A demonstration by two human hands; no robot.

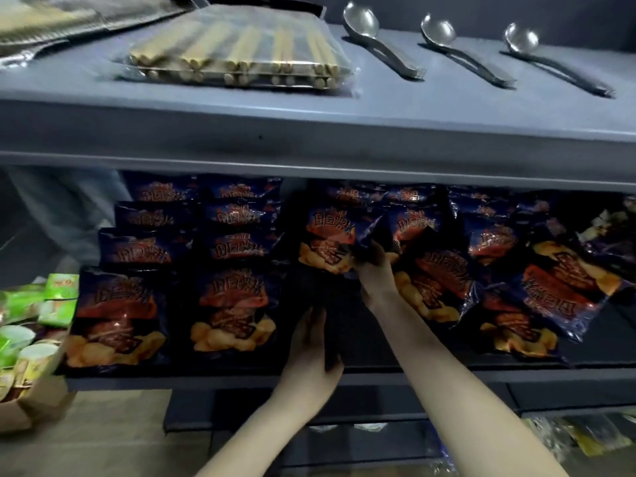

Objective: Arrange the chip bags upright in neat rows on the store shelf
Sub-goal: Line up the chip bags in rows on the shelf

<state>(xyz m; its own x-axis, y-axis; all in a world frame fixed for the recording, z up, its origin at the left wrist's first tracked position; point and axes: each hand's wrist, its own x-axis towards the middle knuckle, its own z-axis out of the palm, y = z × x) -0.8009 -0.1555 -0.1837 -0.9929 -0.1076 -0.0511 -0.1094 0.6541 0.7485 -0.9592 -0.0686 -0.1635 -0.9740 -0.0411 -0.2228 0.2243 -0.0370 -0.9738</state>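
While gripping (right) (373,270): chip bag (327,242)

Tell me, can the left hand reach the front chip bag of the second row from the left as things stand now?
Probably yes. The left hand is at the shelf's front edge, right beside that chip bag. Nothing lies between them, and the hand looks empty, while the right hand holds another bag.
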